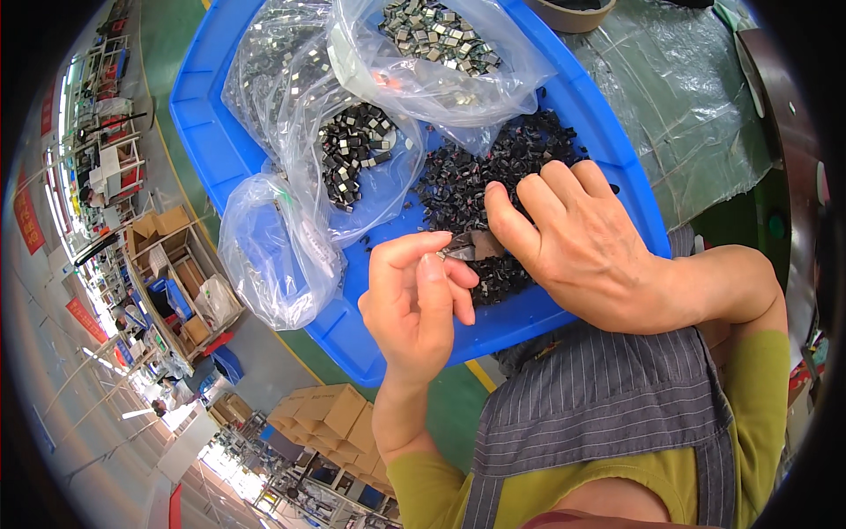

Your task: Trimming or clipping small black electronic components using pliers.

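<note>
Over the near part of a blue plastic tray, my two hands are close together. My left hand is closed in a pinch between thumb and index finger on a small shiny metal-and-black part. Just to its right, my right hand is curled with the knuckles up. Its fingertips are turned down and mostly hidden, so what they hold does not show. A brownish flat piece lies between the hands, too small to name. Beneath and beyond them spreads a heap of small black pieces.
Clear plastic bags lie in the tray's left and far parts. They hold black-and-silver blocks and silvery blocks. Plastic sheeting covers the surface at right, near a round container. Cardboard boxes stand beyond the tray.
</note>
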Demonstrator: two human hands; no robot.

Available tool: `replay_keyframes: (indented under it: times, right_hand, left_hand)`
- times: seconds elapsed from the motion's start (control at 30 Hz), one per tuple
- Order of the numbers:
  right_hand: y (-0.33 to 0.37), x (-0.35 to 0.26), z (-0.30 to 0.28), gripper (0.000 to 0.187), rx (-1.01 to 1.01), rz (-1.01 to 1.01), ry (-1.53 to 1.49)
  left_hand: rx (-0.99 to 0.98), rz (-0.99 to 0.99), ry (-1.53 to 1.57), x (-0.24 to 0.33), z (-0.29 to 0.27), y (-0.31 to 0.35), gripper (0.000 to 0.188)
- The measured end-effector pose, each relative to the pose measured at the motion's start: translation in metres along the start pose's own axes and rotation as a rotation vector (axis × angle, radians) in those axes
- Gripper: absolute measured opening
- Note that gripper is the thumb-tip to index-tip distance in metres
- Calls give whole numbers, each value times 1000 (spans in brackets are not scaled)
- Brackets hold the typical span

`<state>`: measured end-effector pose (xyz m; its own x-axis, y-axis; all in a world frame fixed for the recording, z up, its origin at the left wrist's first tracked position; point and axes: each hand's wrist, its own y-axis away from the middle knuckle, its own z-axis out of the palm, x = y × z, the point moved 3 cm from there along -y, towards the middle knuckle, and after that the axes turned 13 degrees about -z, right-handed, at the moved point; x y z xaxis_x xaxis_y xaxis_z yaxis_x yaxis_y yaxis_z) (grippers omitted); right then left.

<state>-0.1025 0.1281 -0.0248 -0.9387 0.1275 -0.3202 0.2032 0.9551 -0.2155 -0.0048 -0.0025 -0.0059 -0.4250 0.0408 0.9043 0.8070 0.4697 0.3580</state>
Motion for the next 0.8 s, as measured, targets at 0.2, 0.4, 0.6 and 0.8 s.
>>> replay_keyframes:
  times: [0.2,0.4,0.6,0.8]
  right_hand:
    - [0,2,-1,29,119,-12,24]
    - [-2,-1,0,31,153,-9,17]
    - [-2,-2,-1,35,159,-14,-27]
    - [-3,-1,0,37,165,1,-70]
  left_hand:
    - [-16,-108,131,3,0,-2,15]
    - [-84,-216,352,2,-5,-4,15]
    - [-246,-316,665,-2,-6,-4,15]
    - [-9,-61,228,6,-1,3,17]
